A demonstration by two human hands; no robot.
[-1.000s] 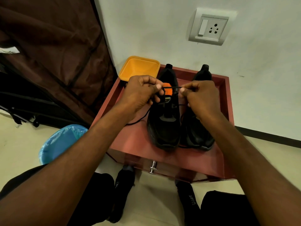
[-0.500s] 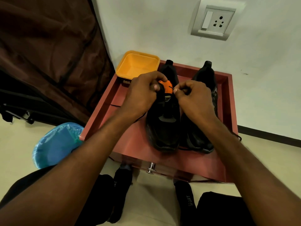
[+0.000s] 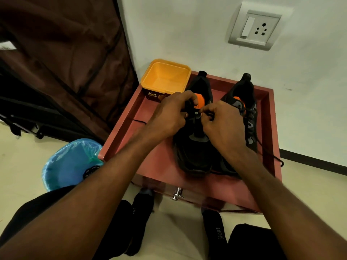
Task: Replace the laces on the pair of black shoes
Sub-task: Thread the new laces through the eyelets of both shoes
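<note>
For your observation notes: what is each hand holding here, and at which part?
Both the left hand and right hand pinch the black lace near the top of the left shoe, by its orange tongue.

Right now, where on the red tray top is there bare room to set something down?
Free: the tray floor left of the left shoe, below the yellow tub; one lace end crosses it. Also a strip in front of the toes. Crowded: middle and right, where both shoes sit together and the left hand and right hand pinch lace.
</note>
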